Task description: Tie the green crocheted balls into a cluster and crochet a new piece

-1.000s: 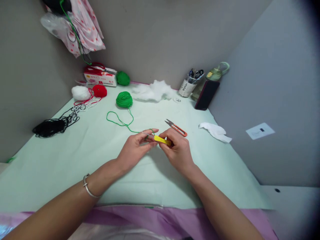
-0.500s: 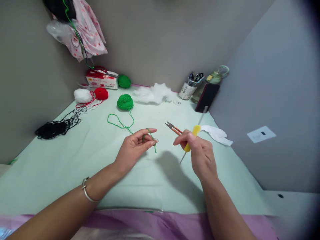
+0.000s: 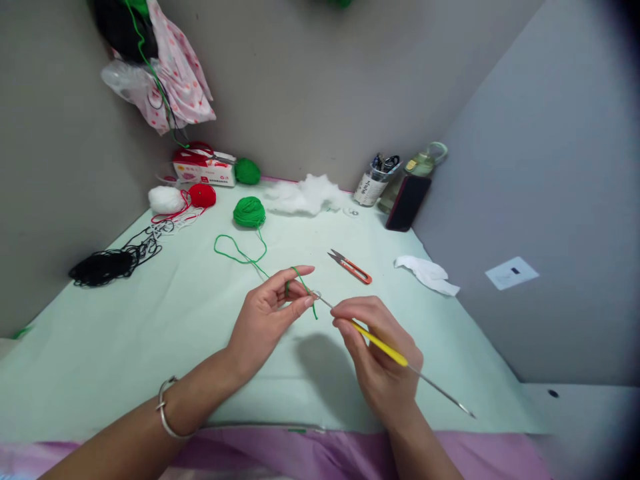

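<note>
My left hand (image 3: 267, 312) pinches a green yarn strand (image 3: 300, 283) looped over its forefinger. The strand runs back across the table to a green yarn ball (image 3: 249, 212). My right hand (image 3: 377, 357) grips a crochet hook (image 3: 385, 347) by its yellow handle like a pen. The metal tip of the hook touches the yarn loop at my left fingertips, and its long metal tail sticks out to the lower right. Both hands hover just above the pale green table cover (image 3: 150, 320).
Orange thread snips (image 3: 351, 265) lie just beyond my hands. A crumpled white tissue (image 3: 427, 273) is at the right. Black yarn (image 3: 107, 262), a red ball (image 3: 202, 195), a white ball (image 3: 165, 199), stuffing (image 3: 307, 193), a box (image 3: 204, 171), a pen cup (image 3: 371, 181), a phone (image 3: 407, 202) and a bottle (image 3: 423, 162) line the back.
My right hand drew away from the left, turned the hook round in its fingers, and has now brought the metal tip back to the yarn loop. My left hand kept the loop.
</note>
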Available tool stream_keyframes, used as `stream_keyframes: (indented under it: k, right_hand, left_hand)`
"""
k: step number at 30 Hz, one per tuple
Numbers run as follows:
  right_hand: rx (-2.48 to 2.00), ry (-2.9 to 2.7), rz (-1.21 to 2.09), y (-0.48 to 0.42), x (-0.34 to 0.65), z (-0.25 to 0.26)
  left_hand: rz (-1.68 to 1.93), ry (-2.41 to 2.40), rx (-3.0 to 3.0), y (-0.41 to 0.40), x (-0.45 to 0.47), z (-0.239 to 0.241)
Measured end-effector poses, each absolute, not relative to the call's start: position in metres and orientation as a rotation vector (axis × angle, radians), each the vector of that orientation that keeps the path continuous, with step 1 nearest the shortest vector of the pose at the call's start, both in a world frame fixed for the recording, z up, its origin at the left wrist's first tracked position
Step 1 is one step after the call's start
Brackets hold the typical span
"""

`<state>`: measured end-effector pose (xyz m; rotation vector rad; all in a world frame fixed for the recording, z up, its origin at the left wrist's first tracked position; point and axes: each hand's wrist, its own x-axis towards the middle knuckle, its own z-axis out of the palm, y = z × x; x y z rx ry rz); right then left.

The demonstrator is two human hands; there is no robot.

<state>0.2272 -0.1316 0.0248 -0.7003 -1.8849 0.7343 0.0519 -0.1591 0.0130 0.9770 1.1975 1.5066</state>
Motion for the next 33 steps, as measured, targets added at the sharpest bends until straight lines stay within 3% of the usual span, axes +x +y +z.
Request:
stream_keyframes:
  k: [10, 20, 23, 28, 30, 33]
  right_hand:
    - [-0.634, -1.889, 0.502, -0.136, 0.223, 0.014]
    - [-0.629, -1.604, 1.155, -0.121, 0.232, 0.006]
    - [-0.682, -1.746, 0.995, -0.125, 0.233, 0.007]
    - [-0.721, -1.900, 0.397, -0.139, 0.226, 0.003]
    - [-0.718, -1.894, 0.365, -0.139, 0.224, 0.002]
    - [-0.696, -1.858, 0.569, -0.134, 0.226, 0.004]
  left_hand:
    - [1.435, 1.045, 0.857, -0.161, 0.056, 0.015]
    - [1.175, 0.784, 0.631, -0.159, 0.050, 0.019]
    - [1.165, 0.774, 0.616, -0.159, 0.050, 0.016]
    - [1.234, 0.796, 0.602, -0.159, 0.054, 0.009]
    - [1.225, 0.794, 0.588, -0.160, 0.055, 0.008]
    - [1.189, 0.777, 0.563, -0.159, 0.055, 0.009]
